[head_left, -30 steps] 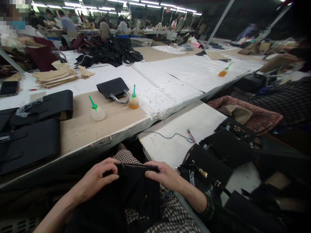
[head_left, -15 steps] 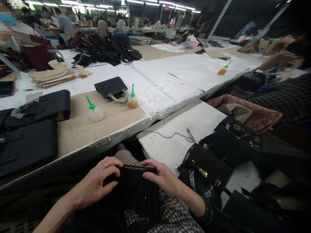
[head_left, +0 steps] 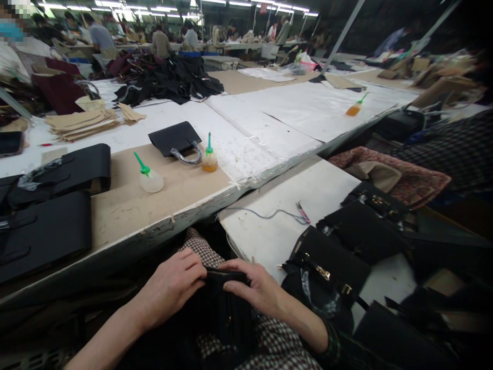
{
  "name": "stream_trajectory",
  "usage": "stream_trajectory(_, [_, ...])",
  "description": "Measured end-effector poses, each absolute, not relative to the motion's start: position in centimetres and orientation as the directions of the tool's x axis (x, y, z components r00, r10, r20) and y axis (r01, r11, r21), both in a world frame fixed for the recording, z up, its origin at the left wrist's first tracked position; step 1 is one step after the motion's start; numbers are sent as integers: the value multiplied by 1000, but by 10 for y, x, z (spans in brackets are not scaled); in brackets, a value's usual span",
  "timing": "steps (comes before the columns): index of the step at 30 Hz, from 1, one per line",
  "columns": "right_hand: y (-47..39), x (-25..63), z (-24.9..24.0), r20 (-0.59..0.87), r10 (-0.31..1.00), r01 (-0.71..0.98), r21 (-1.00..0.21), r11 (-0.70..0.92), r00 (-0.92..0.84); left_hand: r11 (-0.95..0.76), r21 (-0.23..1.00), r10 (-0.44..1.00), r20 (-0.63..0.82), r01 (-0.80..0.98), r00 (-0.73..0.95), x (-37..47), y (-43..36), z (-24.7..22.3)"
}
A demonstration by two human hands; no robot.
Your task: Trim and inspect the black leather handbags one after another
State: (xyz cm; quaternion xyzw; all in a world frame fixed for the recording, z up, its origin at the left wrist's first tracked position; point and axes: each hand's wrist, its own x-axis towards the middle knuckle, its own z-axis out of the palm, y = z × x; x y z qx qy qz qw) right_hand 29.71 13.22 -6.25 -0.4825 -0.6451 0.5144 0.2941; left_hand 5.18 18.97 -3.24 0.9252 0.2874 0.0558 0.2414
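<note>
A black fabric piece (head_left: 231, 308) with a short zipper lies over my lap, its top edge raised between my hands. My left hand (head_left: 175, 285) has its fingers closed on the left end of that edge. On the right end, my right hand (head_left: 256, 288) pinches the edge between thumb and fingers. The lower part of the piece merges with dark cloth on my lap, so its outline is hard to make out.
Black bags (head_left: 331, 257) with gold hardware cover the right side table (head_left: 262, 231), near a pink-handled tool (head_left: 303, 212). On the main bench stand a clear bottle (head_left: 152, 181), an amber glue bottle (head_left: 209, 161) and a small black bag (head_left: 175, 139).
My left hand has moved right along the edge, closer to my right hand, and its fingers have closed together. The top edge of the black piece has shifted slightly down.
</note>
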Motion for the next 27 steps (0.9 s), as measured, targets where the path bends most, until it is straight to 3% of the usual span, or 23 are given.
stream_trajectory(8, [133, 296, -65, -106, 927, 316, -949, 14, -360, -876, 253, 434, 40, 411, 900, 47, 182, -42])
stream_trajectory(10, [133, 295, -66, -104, 929, 317, -948, 15, -356, -893, 239, 399, 27, 382, 916, 46, 181, -44])
stream_trajectory(12, [133, 295, -65, -99, 930, 311, -950, 16, -353, -864, 307, 412, -21, 398, 911, 47, 179, -47])
stream_trajectory(14, [133, 295, -65, -94, 930, 301, -953, 18, -354, -717, 498, 493, -132, 487, 860, 48, 179, -48])
stream_trajectory(16, [133, 295, -63, -98, 926, 300, -954, 17, -363, -383, 707, 589, -308, 594, 747, 50, 180, -48])
stream_trajectory(18, [133, 295, -62, -106, 922, 298, -955, 10, -372, -10, 787, 612, -483, 617, 626, 50, 183, -48])
stream_trajectory(20, [133, 295, -59, -118, 919, 287, -958, -6, -375, 208, 780, 605, -576, 590, 549, 50, 185, -47])
stream_trajectory(23, [133, 295, -56, -142, 916, 265, -963, -41, -376, 210, 759, 658, -576, 616, 486, 47, 187, -47])
stream_trajectory(27, [133, 294, -58, -172, 921, 258, -963, -81, -351, -28, 652, 768, -471, 758, 434, 44, 187, -45])
